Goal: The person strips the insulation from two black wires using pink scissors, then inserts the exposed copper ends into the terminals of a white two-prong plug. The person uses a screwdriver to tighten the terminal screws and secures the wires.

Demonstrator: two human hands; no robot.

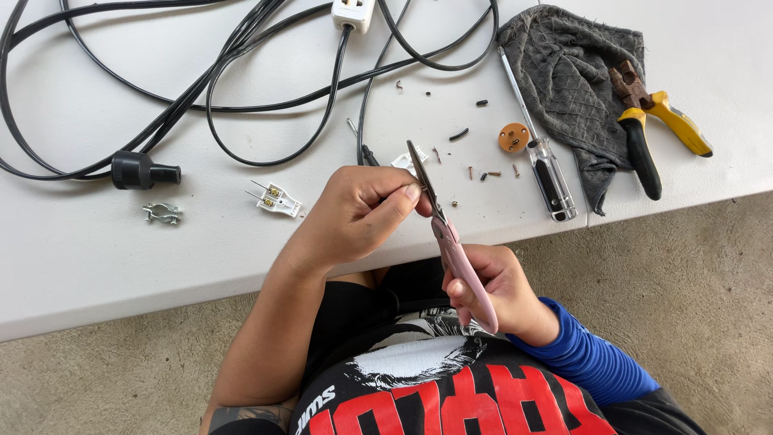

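Two hands are at work just off the near edge of the white worktop (97, 266). My left hand (354, 213) is curled, thumb and forefinger pinching the end of a thin black wire (366, 153) that runs up across the worktop; the pinched tip itself is hidden by my fingers. My right hand (491, 290), in a blue sleeve, is wrapped tight around the pink handles of a pair of scissors (447, 234). The blades point up and away from me and meet the wire right at my left fingertips. Whether the blades are fully together I cannot tell.

On the worktop, just beyond my left hand, lies a white plug insert with two metal pins (275, 199). Farther left sit a small metal cable clamp (162, 213) and a black plug housing (143, 171) on a black cable. At the far edge a white socket block (353, 13) lies among loops of black cord.

Right of the scissors, small screws and wire offcuts (483, 172) are scattered. Near them are a round orange disc (514, 137) and a screwdriver with a clear and black handle (547, 173). A grey rag (576, 76) lies beyond, with yellow-and-black pliers (644, 133) partly on it.
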